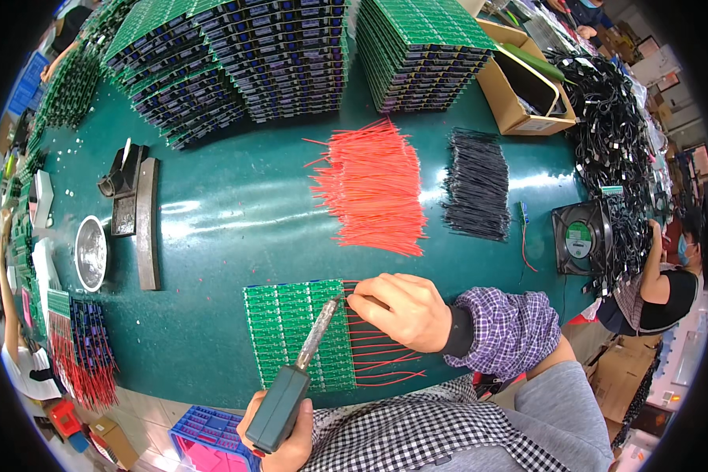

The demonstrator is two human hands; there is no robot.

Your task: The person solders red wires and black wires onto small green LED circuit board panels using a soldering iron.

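I am gripping a dark grey-green soldering tool (278, 409) in my left hand (293, 445), the fingers and thumb wrapping round its thick body. Its metal stem is slanting up and away to the right over a green circuit board panel (291, 334), and its tip is hanging close to the panel's upper right corner. The panel is lying flat on the tabletop (212, 252), just in front of me.

My right hand (405, 312) is hovering over the panel's right edge, fingers bent and thumb and forefinger drawn together in a pinch beside the tool's tip. I seem to be nipping a wire end there, but the spot is too small for me to be sure. Below that hand, a row of thin red wires (381, 346) is sticking out from the panel's right edge.

Farther out, a heap of red wires (374, 189) is lying beside a smaller bundle of black wires (477, 185).
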